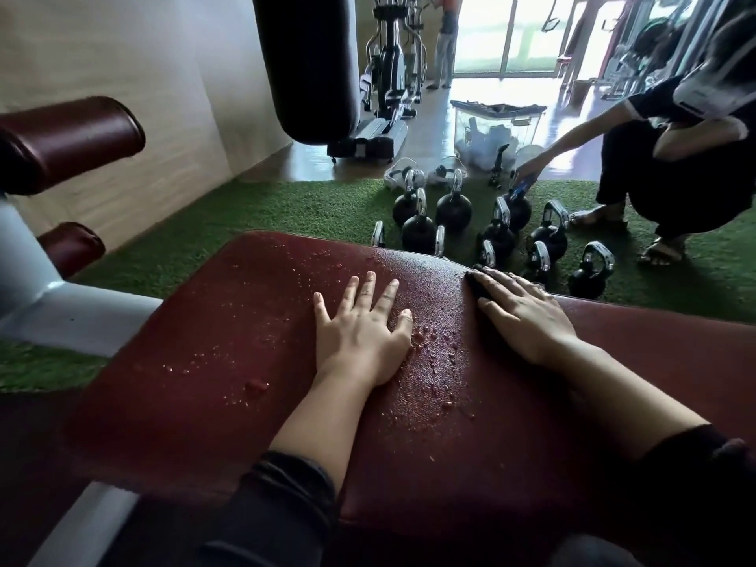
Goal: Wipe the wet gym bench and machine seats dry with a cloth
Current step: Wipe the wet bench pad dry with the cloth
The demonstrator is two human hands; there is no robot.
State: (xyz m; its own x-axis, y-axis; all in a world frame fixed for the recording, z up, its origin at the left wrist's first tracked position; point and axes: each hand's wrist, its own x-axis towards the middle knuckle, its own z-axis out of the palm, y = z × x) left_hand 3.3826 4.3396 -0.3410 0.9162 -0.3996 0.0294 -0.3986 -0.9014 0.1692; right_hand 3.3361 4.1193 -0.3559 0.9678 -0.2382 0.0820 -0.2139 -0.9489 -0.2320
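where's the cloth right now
In the head view, the dark cloth lies under the right hand's fingers, at the far edge of the wet red bench pad, right of the left hand.

The dark cloth lies mostly hidden under the right hand.

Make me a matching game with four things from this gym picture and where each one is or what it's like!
Things:
1. bench
2. cloth
3. kettlebells
4. punching bag

Clues:
A. hanging near the wall
B. standing on the green turf
C. red and dotted with water drops
D. dark, pressed under the right hand

Pairs: 1-C, 2-D, 3-B, 4-A
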